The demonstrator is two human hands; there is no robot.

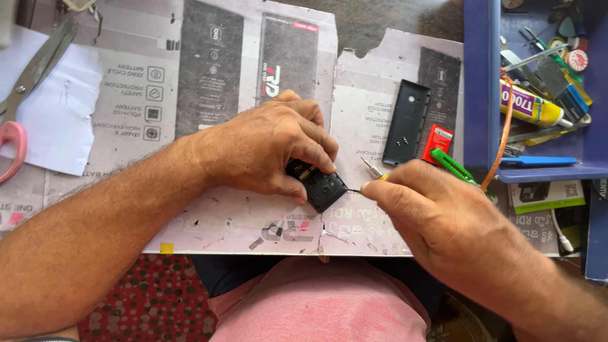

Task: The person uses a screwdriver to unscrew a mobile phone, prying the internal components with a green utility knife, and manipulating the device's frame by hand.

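Flattened grey-and-black printed cartons cover the counter; a yellow glue tube with purple label lies in the blue tray (right side); a small red pack sits beside it.

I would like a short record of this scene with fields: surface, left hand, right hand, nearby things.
surface: flattened printed cardboard used as a work mat
left hand: left hand grips a small black phone body on the mat
right hand: right hand pinches a thin tool whose tip meets the phone's edge
nearby things: black back cover, small red battery, green-handled tool, pink-handled scissors on white paper, blue tray holding a yellow glue tube
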